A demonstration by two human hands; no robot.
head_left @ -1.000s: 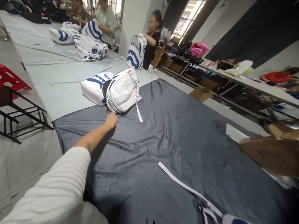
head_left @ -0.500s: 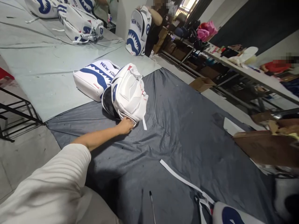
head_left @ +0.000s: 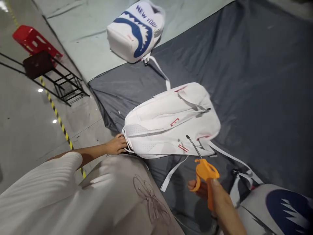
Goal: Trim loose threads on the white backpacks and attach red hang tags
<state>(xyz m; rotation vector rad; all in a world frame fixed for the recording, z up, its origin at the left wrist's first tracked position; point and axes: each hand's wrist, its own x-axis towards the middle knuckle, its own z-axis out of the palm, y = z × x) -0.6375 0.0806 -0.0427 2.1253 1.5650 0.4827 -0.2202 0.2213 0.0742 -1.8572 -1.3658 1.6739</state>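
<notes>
left hand [head_left: 116,146] pinches the white backpack [head_left: 171,120] edge; right hand [head_left: 210,192] grips orange scissors [head_left: 204,169], whose tip could snag its fabric.

Count: three backpacks on the worktop [head_left: 256,65] – plain white backpack [head_left: 171,120] in front of me, shark-print backpack [head_left: 137,31] further out, third backpack [head_left: 276,209] at lower right, partly cut off. One pair of orange-handled scissors [head_left: 202,166]. One red stool [head_left: 34,40], one black frame stool [head_left: 49,70].

Matt white backpack [head_left: 171,122], seemingly leatherette; orange plastic-handled scissors [head_left: 204,171].
</notes>
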